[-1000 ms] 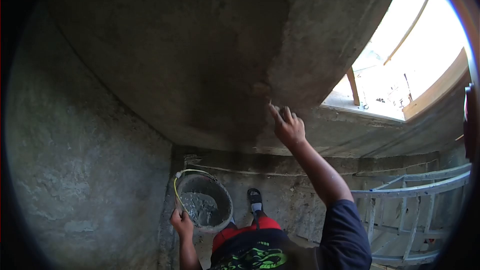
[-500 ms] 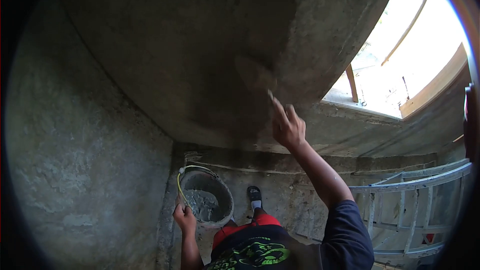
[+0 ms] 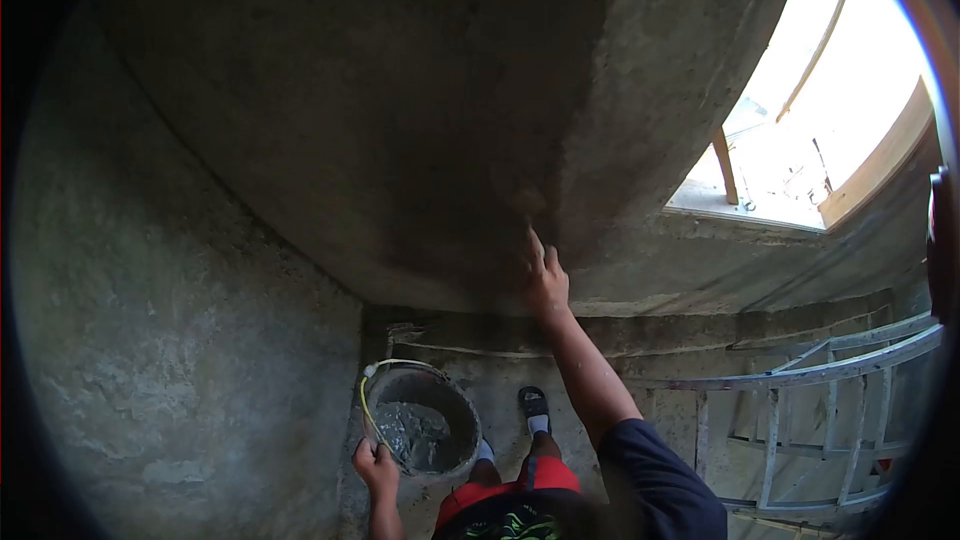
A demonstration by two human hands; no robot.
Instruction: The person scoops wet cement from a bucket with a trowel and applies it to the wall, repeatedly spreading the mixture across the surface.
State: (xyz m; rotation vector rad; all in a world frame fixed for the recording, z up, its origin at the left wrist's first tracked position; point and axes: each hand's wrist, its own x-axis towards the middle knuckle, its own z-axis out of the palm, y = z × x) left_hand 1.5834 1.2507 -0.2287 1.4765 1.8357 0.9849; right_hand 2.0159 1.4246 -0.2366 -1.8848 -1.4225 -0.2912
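Left hand (image 3: pixel 377 464) closed around the rim and yellow handle of the mortar bucket (image 3: pixel 422 432), holding it low beside the wall (image 3: pixel 180 340); wet grey mortar (image 3: pixel 412 434) sits inside, roughly half full. Right hand (image 3: pixel 546 280) raised overhead, fingers wrapped on a tool handle, index extended; trowel blade (image 3: pixel 522 202) pressed flat to the curved concrete soffit (image 3: pixel 400 120) at the edge of the darker damp patch. Judged step: spreading mortar onto the soffit. Next move likely calls for steady pressure and an even stroke. Aluminium ladder (image 3: pixel 810 410) stands at far right.
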